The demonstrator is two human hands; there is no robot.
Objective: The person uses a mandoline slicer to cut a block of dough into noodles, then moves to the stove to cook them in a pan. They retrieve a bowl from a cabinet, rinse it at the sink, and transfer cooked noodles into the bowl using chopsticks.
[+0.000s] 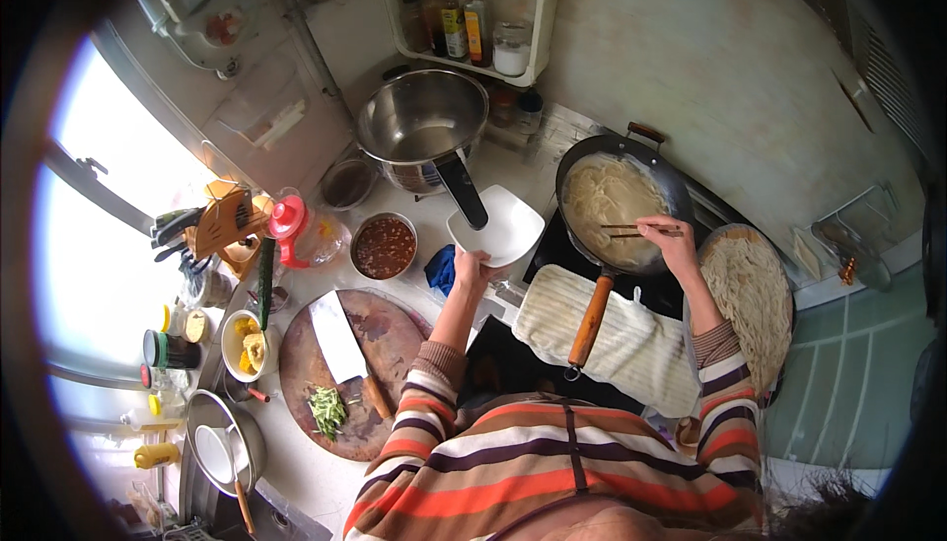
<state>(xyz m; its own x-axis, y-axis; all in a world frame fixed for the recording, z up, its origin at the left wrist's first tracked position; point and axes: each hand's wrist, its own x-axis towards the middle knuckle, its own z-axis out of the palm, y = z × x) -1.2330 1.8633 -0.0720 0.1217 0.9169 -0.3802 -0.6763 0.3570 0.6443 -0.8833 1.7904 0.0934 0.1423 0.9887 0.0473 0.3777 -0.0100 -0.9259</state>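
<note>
My left hand [473, 267] grips the near edge of a white square bowl [503, 226], held just left of the wok. In my right hand [669, 241] is a pair of wooden chopsticks [629, 232], their tips over noodles [610, 189] in cloudy liquid. The noodles are in a black wok [675, 186] with a wooden handle [592, 319] on the cooktop. A cream towel [607, 334] lies in front of the wok, partly beneath the handle. To the right of the wok, pale uncooked noodles [747, 304] cover a round tray.
A steel pot [422, 116] with a black handle stands behind the white bowl. Red-brown sauce fills a metal bowl [383, 246]. On the round chopping board [296, 363] lie a cleaver [336, 337] and shredded greens [327, 411]. A knife block [229, 226] and pink-lidded jug [288, 223] stand left.
</note>
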